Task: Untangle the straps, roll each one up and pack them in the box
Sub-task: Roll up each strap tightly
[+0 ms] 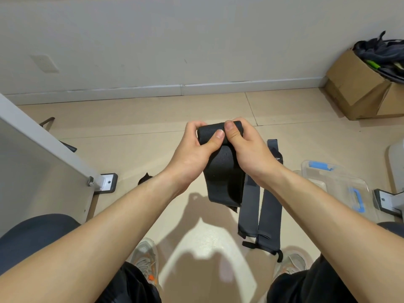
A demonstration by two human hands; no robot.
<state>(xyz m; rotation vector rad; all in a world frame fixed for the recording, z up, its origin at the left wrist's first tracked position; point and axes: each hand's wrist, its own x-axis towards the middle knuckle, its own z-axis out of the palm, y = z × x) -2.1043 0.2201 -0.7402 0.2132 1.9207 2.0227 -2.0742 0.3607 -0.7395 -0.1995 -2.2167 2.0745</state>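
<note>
A person sits over a floor of large pale beige tiles (pixel 153 119), with both bare forearms stretched forward. The left hand (pixel 196 147) and the right hand (pixel 247 145) meet in the air above the floor, fingers curled and thumbs pressed on top. Together they grip the rolled upper end of a wide black woven strap (pixel 225 178), whose loose tail hangs straight down between the wrists. Just to the right of it, two long flat dark grey straps (pixel 260 206) lie side by side on the tiles, their small black loops near the person's right grey sneaker (pixel 293 261). The left grey sneaker with orange marks (pixel 146 256) sits lower centre. A clear plastic box with blue latches (pixel 336 182) rests on the floor at the right, near the grey straps but not touching them; its inside is hard to make out. A small black scrap (pixel 145 178) peeks out from behind the left forearm. At the left stands a white panel with a metal bracket foot (pixel 107 182), and a similar foot (pixel 384 200) shows at the right edge. The far side is closed by a plain white wall (pixel 196 40) with a white skirting board (pixel 218 88). In the right corner sits a brown cardboard carton (pixel 354 88) stuffed with dark fabric items.
</note>
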